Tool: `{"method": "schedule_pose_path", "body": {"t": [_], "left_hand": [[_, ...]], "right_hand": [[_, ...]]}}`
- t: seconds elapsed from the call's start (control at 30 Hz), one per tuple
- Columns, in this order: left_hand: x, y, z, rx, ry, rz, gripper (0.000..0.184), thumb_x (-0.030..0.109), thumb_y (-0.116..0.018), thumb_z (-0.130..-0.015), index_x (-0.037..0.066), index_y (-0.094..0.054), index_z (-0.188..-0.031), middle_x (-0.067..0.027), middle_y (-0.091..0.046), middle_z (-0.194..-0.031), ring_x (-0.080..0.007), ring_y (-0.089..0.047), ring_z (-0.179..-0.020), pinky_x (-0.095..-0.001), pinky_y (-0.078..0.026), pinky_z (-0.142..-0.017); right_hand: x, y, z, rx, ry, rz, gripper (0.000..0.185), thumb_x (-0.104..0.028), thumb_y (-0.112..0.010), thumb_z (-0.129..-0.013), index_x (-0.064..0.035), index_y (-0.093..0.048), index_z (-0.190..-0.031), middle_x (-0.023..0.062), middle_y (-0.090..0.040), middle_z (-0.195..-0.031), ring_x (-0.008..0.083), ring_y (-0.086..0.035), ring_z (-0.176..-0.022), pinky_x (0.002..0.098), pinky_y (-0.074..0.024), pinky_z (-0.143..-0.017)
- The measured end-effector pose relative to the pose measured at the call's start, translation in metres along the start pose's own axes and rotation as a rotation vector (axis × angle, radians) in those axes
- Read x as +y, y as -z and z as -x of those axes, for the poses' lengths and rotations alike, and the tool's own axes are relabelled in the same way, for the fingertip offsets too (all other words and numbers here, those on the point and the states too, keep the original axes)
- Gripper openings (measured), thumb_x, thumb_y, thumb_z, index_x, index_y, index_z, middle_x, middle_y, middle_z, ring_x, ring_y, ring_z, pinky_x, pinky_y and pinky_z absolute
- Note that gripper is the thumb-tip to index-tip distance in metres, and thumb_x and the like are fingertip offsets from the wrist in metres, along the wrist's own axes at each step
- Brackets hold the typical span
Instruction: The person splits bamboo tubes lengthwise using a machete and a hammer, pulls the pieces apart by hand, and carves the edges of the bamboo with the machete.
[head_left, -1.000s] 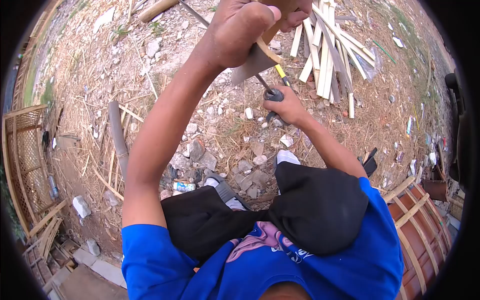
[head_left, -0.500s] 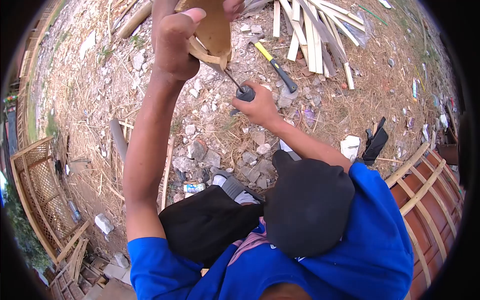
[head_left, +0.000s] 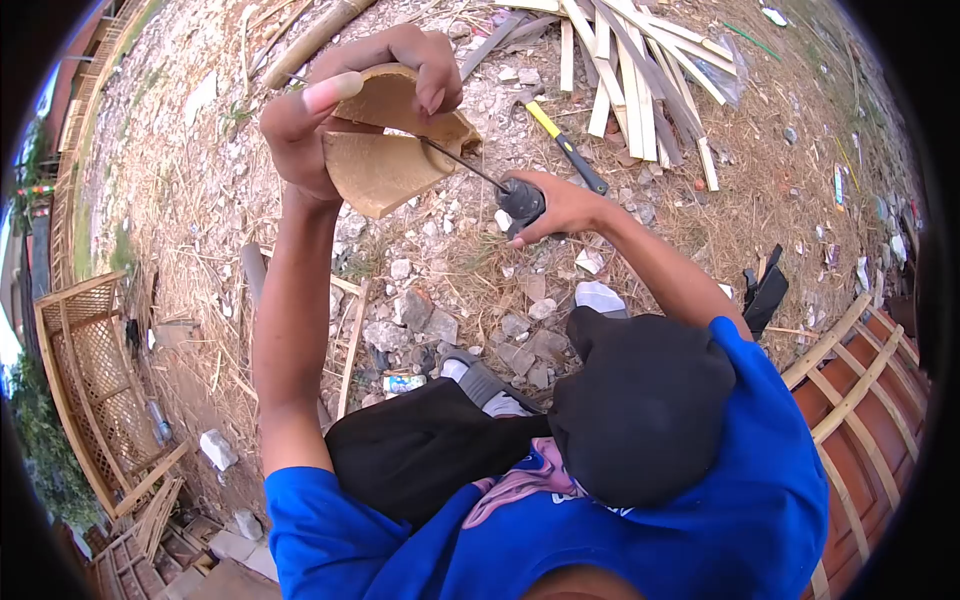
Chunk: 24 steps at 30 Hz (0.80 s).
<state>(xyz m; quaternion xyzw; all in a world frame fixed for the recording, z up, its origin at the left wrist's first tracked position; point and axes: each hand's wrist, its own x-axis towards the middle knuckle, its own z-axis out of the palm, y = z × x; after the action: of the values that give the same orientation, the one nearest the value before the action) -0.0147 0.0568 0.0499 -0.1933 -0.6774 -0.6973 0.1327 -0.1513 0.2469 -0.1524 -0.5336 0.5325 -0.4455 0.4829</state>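
My left hand (head_left: 300, 135) grips a curved, pale tan piece (head_left: 385, 170) that looks like split bamboo, its thumb and fingers on the upper edge. The piece shows two curved walls with a gap between them. To the right, my right hand (head_left: 565, 205) is wrapped round the black handle (head_left: 522, 203) of a tool. A thin dark shaft or edge-on blade runs from the handle to the gap in the tan piece. How far it goes in is hidden.
A yellow-and-black hammer (head_left: 565, 145) lies on the stony ground, right of the tan piece. Beyond it is a pile of pale wooden strips (head_left: 625, 80). A lattice frame (head_left: 100, 380) stands at the left, a slatted reddish-brown thing (head_left: 865, 430) at the right. Rubble (head_left: 430, 320) lies near my feet.
The tan piece has tipped so that its outer and inner faces show. My left fingers have come into fuller view. Since the oldest frame, the whole view has shifted, and the hammer shows fully.
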Motion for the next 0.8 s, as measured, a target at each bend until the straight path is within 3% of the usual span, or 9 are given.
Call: {"method": "schedule_pose_path", "body": {"t": [0.1,0.13,0.27,0.4,0.5,0.53,0.63,0.8], "left_hand": [[-0.004,-0.006,0.000,0.064,0.010,0.059,0.059,0.055,-0.034,-0.084,-0.001,-0.050,-0.090,-0.0099,-0.048,-0.084,-0.0187,-0.046,-0.078,-0.0299,-0.038,-0.073],[-0.007,-0.001,-0.001,0.056,-0.011,0.083,0.061,0.056,-0.040,-0.082,-0.003,-0.050,-0.095,-0.0104,-0.047,-0.087,-0.0186,-0.045,-0.081,-0.0296,-0.038,-0.073],[-0.006,-0.004,0.000,0.097,0.014,0.167,0.063,0.059,-0.050,-0.077,0.000,-0.044,-0.100,-0.0093,-0.039,-0.096,-0.0199,-0.037,-0.088,-0.0328,-0.033,-0.077],[-0.007,-0.006,0.000,0.169,0.018,0.121,0.063,0.056,-0.050,-0.077,0.000,-0.043,-0.104,-0.0100,-0.039,-0.097,-0.0207,-0.036,-0.091,-0.0342,-0.032,-0.080],[-0.010,-0.017,-0.005,0.104,0.032,0.216,0.062,0.055,-0.049,-0.078,-0.001,-0.043,-0.104,-0.0102,-0.039,-0.097,-0.0208,-0.035,-0.092,-0.0337,-0.032,-0.081],[-0.007,-0.021,-0.005,0.127,0.066,0.221,0.059,0.053,-0.048,-0.079,-0.001,-0.044,-0.104,-0.0105,-0.038,-0.097,-0.0207,-0.035,-0.093,-0.0333,-0.031,-0.081],[-0.010,-0.031,-0.003,0.239,-0.004,0.215,0.064,0.055,-0.048,-0.080,-0.005,-0.049,-0.101,-0.0118,-0.045,-0.091,-0.0191,-0.044,-0.087,-0.0295,-0.038,-0.074],[-0.008,-0.026,0.006,0.144,0.032,0.238,0.065,0.053,-0.052,-0.079,-0.007,-0.047,-0.105,-0.0130,-0.044,-0.094,-0.0207,-0.043,-0.091,-0.0322,-0.038,-0.077]], "right_hand": [[-0.005,0.007,-0.003,-0.062,-0.247,-0.123,0.042,-0.023,-0.082,-0.066,-0.0035,-0.060,-0.097,0.0039,-0.064,-0.083,0.0167,-0.061,-0.079,0.0344,-0.0494,-0.074],[0.007,0.006,-0.004,0.064,-0.025,0.044,0.038,-0.019,-0.078,-0.065,-0.0038,-0.061,-0.095,0.0057,-0.063,-0.081,0.0173,-0.061,-0.077,0.0362,-0.0490,-0.073],[0.007,-0.012,0.002,0.217,-0.050,0.154,0.041,-0.020,-0.080,-0.062,-0.0028,-0.059,-0.093,0.0076,-0.063,-0.081,0.0181,-0.058,-0.073,0.0334,-0.0469,-0.071],[0.008,-0.049,0.003,0.424,-0.010,0.086,0.040,-0.019,-0.080,-0.064,-0.0028,-0.060,-0.095,0.0080,-0.064,-0.080,0.0186,-0.061,-0.074,0.0344,-0.0487,-0.073],[0.012,-0.065,0.009,0.468,-0.078,0.050,0.041,-0.017,-0.080,-0.065,-0.0030,-0.060,-0.098,0.0085,-0.063,-0.079,0.0186,-0.060,-0.072,0.0336,-0.0494,-0.073],[0.013,-0.067,0.010,0.508,-0.070,0.032,0.036,-0.020,-0.078,-0.067,-0.0040,-0.062,-0.096,0.0125,-0.066,-0.077,0.0276,-0.066,-0.071,0.0382,-0.0509,-0.069],[0.012,-0.077,0.010,0.567,-0.054,0.030,0.036,-0.015,-0.079,-0.069,-0.0034,-0.060,-0.098,0.0086,-0.066,-0.078,0.0183,-0.063,-0.070,0.0335,-0.0502,-0.068],[0.014,-0.083,0.011,0.552,-0.068,0.038,0.037,-0.016,-0.079,-0.069,-0.0033,-0.060,-0.099,0.0090,-0.066,-0.078,0.0174,-0.063,-0.071,0.0334,-0.0505,-0.068]]}}
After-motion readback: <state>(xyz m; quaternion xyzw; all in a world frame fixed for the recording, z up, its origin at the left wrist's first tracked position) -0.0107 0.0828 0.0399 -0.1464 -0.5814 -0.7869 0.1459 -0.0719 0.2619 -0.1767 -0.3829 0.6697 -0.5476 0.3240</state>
